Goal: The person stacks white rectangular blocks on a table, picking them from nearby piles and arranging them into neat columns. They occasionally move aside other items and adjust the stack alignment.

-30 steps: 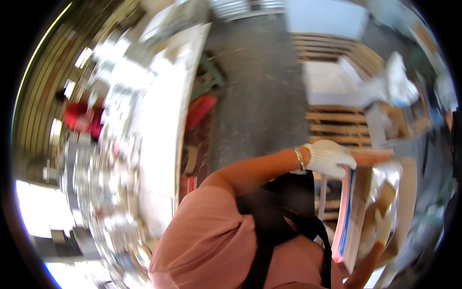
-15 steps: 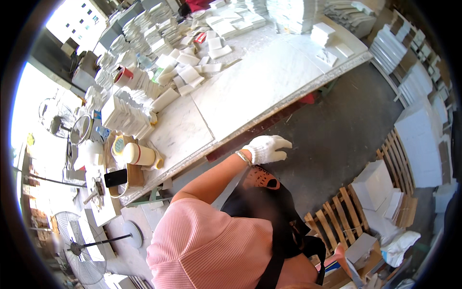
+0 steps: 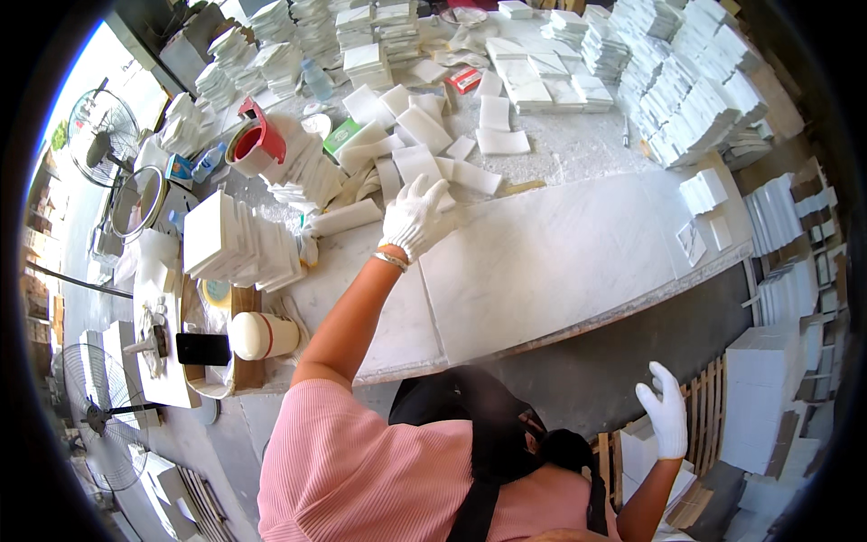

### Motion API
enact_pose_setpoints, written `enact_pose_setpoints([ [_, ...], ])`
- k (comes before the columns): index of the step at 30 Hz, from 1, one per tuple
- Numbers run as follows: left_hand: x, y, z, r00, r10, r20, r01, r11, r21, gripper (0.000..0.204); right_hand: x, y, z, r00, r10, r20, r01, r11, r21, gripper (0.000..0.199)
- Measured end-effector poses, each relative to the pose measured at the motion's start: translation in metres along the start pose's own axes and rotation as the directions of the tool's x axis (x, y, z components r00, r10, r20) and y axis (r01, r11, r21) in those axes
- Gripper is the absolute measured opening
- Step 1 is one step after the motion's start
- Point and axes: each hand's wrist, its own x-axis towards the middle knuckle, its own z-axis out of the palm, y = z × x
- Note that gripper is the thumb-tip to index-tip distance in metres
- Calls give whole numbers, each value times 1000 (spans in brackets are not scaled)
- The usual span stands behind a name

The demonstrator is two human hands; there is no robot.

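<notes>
White tiles [image 3: 424,167] lie loose on the desk [image 3: 560,262], just beside the left hand [image 3: 414,217]. Its fingers are spread and hold nothing. The right hand [image 3: 666,411] hangs open and empty above stacked boxes [image 3: 768,397].

Marble-topped workbench [image 3: 578,262], stacks of white tiles [image 3: 239,239], loose tiles [image 3: 424,135], red tape dispenser [image 3: 253,140]

bare marble slab [image 3: 578,253] open, tile stacks [image 3: 239,239] crowding left hand [image 3: 414,215]

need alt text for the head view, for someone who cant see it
A person in a pink top reaches a white-gloved left hand over loose white tiles on a marble worktable, fingers spread. The gloved right hand hangs open, empty, above stacked white slabs on the floor.
</notes>
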Motion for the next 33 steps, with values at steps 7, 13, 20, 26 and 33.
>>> enact_pose_setpoints([
  [7,36,-39,26,988,-103,114,87,987,138,83,213,-128,61,885,-287,366,350,929,-120,65],
  [13,84,-30,41,981,-84,173,34,961,274,78,368,-243,156,739,-458,495,582,803,-126,82],
  [20,130,-29,50,960,-32,277,-35,972,234,69,516,-290,245,815,-435,383,557,770,-310,109],
  [26,126,-71,53,977,-172,129,135,957,257,51,474,-334,302,836,-383,393,528,756,-387,99],
  [33,135,-89,28,935,-299,-193,350,870,347,41,395,-369,348,332,-705,626,739,607,291,73],
])
